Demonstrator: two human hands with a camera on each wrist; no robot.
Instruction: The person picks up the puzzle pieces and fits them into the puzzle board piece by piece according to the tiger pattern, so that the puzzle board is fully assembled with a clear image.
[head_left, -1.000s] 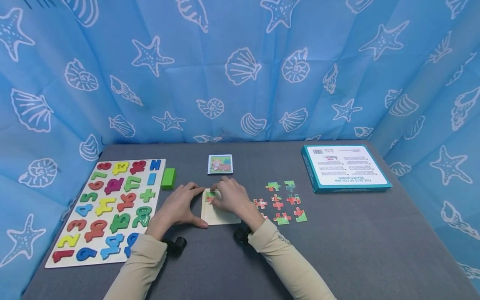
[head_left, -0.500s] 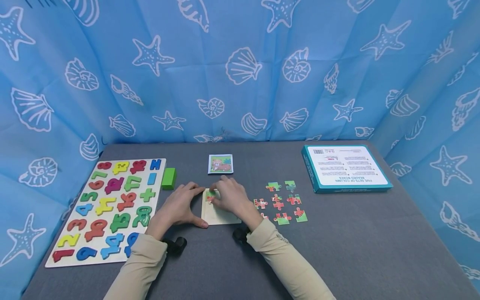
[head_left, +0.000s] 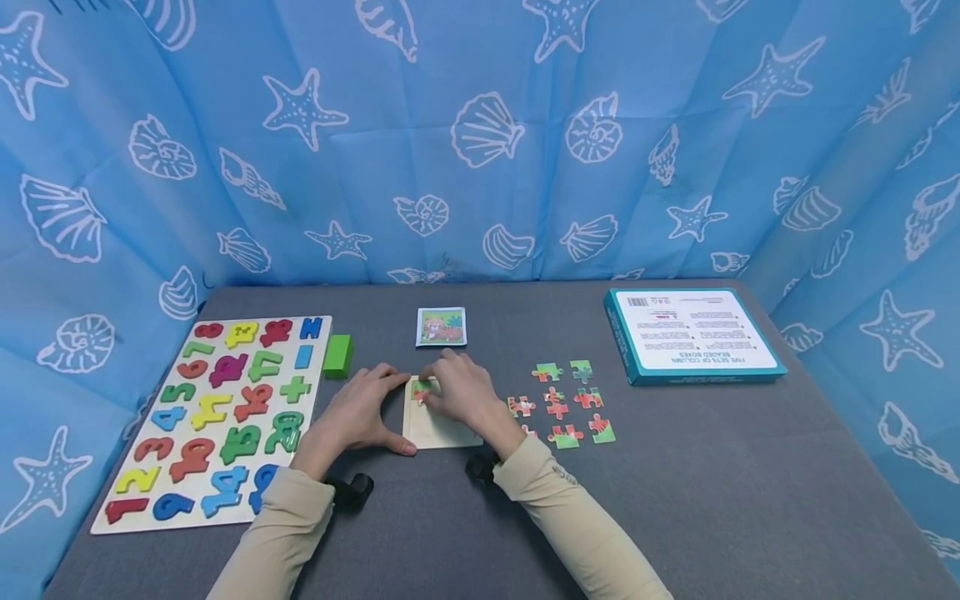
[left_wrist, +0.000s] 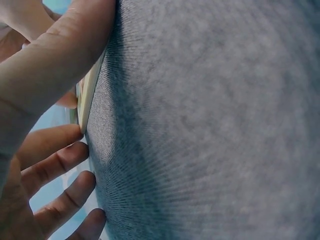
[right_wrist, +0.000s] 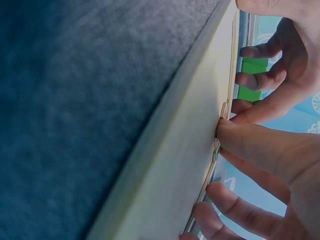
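Note:
A pale wooden puzzle tray (head_left: pixel 438 432) lies flat in front of me. My left hand (head_left: pixel 358 410) holds its left side, thumb at the near corner and index finger at the far corner, as the left wrist view also shows. With my right hand (head_left: pixel 467 393) I reach over the tray and hold a small green-and-red jigsaw piece (head_left: pixel 419 391) in its upper left corner. In the right wrist view the thumb (right_wrist: pixel 245 137) presses on the piece (right_wrist: pixel 216 151), with the index finger behind. The right hand partly hides the piece and tray.
Several loose jigsaw pieces (head_left: pixel 588 399) lie right of the tray. A small picture card (head_left: pixel 442 327) is behind it. On the left are a number board (head_left: pixel 168 462) and a green block (head_left: pixel 337 357). A teal box (head_left: pixel 697 335) sits at the far right, before a blue curtain (head_left: pixel 420 158).

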